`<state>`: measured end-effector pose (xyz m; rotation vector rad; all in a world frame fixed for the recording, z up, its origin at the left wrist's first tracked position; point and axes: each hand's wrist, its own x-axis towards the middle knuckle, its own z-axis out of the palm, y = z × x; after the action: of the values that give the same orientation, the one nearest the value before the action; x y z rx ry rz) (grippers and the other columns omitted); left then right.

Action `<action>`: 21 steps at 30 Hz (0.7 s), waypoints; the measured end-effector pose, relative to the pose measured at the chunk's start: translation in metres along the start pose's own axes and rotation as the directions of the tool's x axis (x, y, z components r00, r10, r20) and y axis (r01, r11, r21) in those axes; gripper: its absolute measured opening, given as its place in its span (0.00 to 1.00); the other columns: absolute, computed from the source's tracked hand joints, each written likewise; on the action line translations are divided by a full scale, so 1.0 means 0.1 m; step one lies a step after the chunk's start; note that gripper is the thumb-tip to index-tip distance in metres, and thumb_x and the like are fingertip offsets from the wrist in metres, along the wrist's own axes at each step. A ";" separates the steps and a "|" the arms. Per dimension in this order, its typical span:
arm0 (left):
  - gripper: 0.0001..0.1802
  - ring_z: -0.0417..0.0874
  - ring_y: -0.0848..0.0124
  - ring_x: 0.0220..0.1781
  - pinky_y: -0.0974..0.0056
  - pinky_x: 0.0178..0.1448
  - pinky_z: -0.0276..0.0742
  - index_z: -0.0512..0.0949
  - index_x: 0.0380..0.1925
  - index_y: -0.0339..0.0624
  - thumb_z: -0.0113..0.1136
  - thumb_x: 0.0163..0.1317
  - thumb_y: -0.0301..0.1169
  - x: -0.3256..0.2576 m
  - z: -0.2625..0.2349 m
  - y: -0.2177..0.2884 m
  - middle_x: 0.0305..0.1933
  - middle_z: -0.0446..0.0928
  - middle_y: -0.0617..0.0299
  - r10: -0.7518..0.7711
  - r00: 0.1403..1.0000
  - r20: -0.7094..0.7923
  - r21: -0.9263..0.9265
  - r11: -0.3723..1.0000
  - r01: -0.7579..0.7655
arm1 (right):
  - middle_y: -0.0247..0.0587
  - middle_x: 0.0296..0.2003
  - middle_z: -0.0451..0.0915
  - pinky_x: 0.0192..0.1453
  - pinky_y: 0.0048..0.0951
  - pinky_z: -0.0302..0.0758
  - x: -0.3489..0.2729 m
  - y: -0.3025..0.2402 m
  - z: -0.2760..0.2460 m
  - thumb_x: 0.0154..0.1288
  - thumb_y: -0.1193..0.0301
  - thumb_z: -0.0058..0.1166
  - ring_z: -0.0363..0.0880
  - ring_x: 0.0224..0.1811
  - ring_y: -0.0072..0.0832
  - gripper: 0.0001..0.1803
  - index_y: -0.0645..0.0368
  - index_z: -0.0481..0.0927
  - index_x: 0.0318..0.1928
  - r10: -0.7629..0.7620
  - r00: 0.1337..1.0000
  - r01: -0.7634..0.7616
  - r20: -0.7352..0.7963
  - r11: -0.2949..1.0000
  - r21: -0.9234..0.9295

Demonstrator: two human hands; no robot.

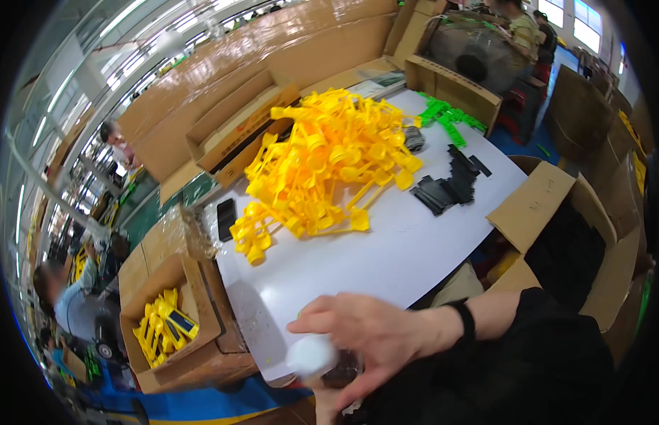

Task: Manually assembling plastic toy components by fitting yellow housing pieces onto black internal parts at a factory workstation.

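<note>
White blurry obj. (pixel 312 356) by R hand (pixel 375 329), angled left, thumb low, grip spread wide, prob. empty

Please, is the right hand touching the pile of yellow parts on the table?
Apart. The head view shows it: the white tabletop is visible between the fingers of the right hand and the yellow pile.

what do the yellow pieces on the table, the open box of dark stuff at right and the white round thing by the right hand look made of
Yellow pieces: probably molded plastic, glossy, with bright highlights. Open box: brown cardboard, matte, with folding flaps. White round thing: possibly smooth plastic, evenly white, though blurred.
</note>
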<state>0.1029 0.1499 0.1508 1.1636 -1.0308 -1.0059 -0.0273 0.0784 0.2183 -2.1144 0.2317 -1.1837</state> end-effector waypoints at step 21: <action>0.43 0.79 0.69 0.52 0.65 0.60 0.72 0.72 0.56 0.37 0.80 0.36 0.32 0.51 -0.13 0.34 0.50 0.78 0.58 -0.198 0.547 0.814 0.157 0.980 0.120 | 0.35 0.31 0.73 0.29 0.26 0.66 0.59 -0.78 -1.63 0.57 0.57 0.63 0.73 0.27 0.28 0.17 0.53 0.72 0.37 -0.171 0.809 0.403 0.563 0.858 -0.318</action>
<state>0.1295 0.1072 0.1879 0.8218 -1.7451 -1.7661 -0.1384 0.0306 0.3648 -2.8583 -0.1107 -0.7067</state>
